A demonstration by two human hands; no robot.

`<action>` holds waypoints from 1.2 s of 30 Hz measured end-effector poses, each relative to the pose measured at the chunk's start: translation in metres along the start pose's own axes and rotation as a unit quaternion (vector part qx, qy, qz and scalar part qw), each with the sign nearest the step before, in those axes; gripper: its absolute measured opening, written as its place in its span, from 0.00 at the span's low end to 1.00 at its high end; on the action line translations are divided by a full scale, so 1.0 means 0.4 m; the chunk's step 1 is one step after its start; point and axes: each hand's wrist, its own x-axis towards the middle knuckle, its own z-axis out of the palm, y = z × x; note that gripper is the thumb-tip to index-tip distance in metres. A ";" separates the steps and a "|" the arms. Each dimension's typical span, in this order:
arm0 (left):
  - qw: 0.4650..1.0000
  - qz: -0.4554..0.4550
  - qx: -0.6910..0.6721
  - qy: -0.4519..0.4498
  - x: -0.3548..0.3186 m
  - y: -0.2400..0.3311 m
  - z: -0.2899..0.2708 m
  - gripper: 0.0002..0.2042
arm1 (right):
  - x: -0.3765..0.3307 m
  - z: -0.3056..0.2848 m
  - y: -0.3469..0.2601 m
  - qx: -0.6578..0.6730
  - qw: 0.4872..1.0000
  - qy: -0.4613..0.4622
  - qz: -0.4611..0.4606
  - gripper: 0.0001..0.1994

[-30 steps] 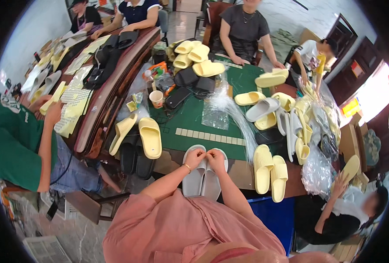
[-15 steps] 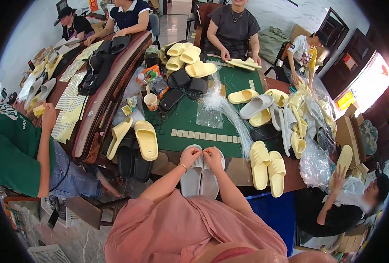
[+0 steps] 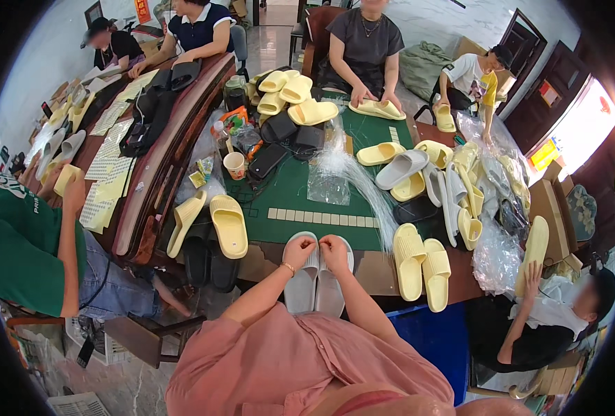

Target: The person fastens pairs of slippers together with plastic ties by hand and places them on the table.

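A pair of grey slippers (image 3: 301,295) lies side by side at the table's near edge, in front of my body. My left hand (image 3: 299,252) rests over the straps on the left slipper, its fingertips pinched together. Over the other slipper, my right hand (image 3: 334,254) is closed in a like pinch, a small gap from the left. Whatever the fingertips hold is too small to make out. A bundle of thin clear strands (image 3: 366,184) trails across the green mat (image 3: 293,197) beyond my hands.
Yellow slippers (image 3: 229,225) stand to the left, more yellow slippers (image 3: 409,260) to the right. A paper cup (image 3: 235,166) and a row of pale tiles (image 3: 321,218) sit on the mat. Plastic bags (image 3: 499,256) lie right. Several co-workers handle slippers around the table.
My two hands stay over the grey slippers, their fingertips now slightly farther apart. Across the table, a co-worker's hands shift on a yellow slipper, and the co-worker at far right lifts one.
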 end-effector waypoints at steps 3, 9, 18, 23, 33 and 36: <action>0.999 -0.007 -0.016 0.051 0.000 -0.004 0.000 0.08 | -0.002 0.006 -0.006 0.010 0.997 0.052 0.063 0.07; 0.999 0.000 0.040 -0.009 -0.003 0.016 -0.007 0.07 | -0.001 -0.004 -0.020 0.067 0.996 -0.019 0.053 0.12; 1.000 -0.003 -0.006 -0.020 -0.003 0.005 -0.004 0.08 | 0.003 -0.011 -0.035 0.072 0.996 -0.026 0.043 0.13; 1.000 0.001 0.000 0.011 -0.003 0.020 -0.005 0.08 | 0.000 0.003 -0.016 -0.003 0.995 0.066 0.073 0.16; 1.000 0.002 -0.008 -0.010 0.007 -0.014 0.001 0.07 | 0.000 -0.004 -0.012 0.039 0.997 0.002 0.061 0.19; 1.000 0.022 -0.012 -0.017 0.008 -0.025 0.000 0.07 | 0.002 -0.005 -0.012 0.076 0.996 -0.052 0.018 0.19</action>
